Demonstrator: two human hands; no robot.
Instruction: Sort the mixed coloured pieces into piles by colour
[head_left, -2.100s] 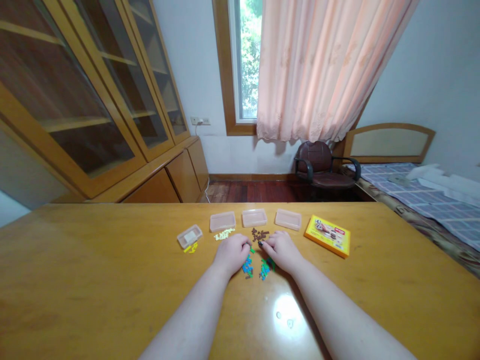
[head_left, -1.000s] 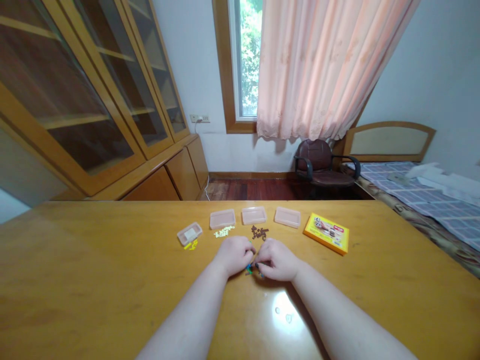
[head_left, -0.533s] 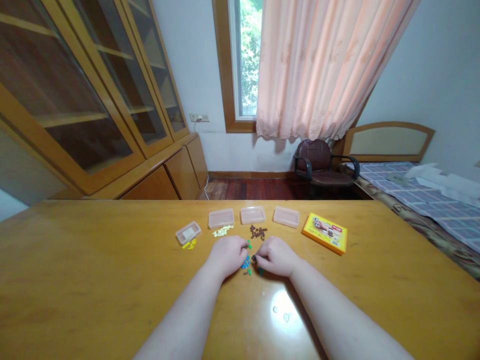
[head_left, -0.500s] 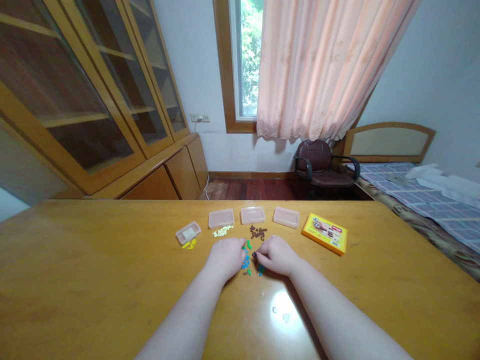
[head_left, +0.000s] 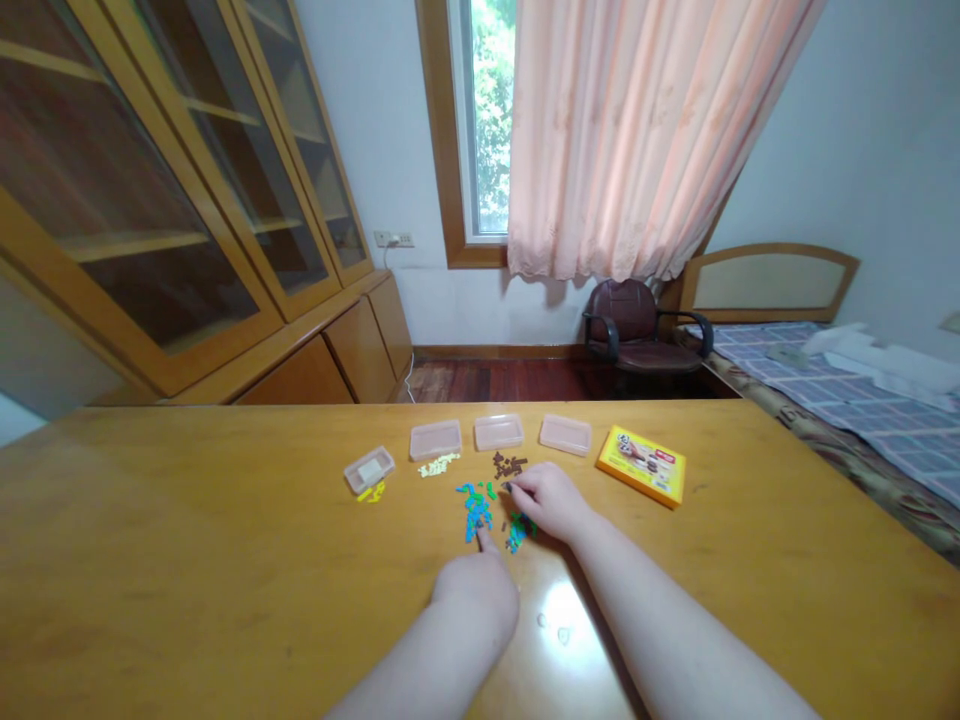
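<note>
You have drawn your left hand [head_left: 478, 585] back toward yourself, and one finger now reaches forward into the larger pile of blue and green bits [head_left: 478, 510] that it was partly covering. Your right hand [head_left: 551, 500] has moved a little farther from you, baring a second blue and green pile [head_left: 517, 534] on its near side. With both piles in plain view, their bits look easier to tell apart and get at.

The larger pile lies at and just beyond your left fingertip, and to the left of your right hand; the second pile is ahead and to the right of the left hand. Your left hand points, its other fingers hidden, so you cannot tell if they hold anything. Your right fingers are bent in, with something dark at the tips; whether that is a pinched bit or a nail, you cannot tell.

Brown bits [head_left: 501, 464] lie just beyond your right fingertips, on the counter [head_left: 225, 560], with cream bits [head_left: 436, 466] farther left of that hand
</note>
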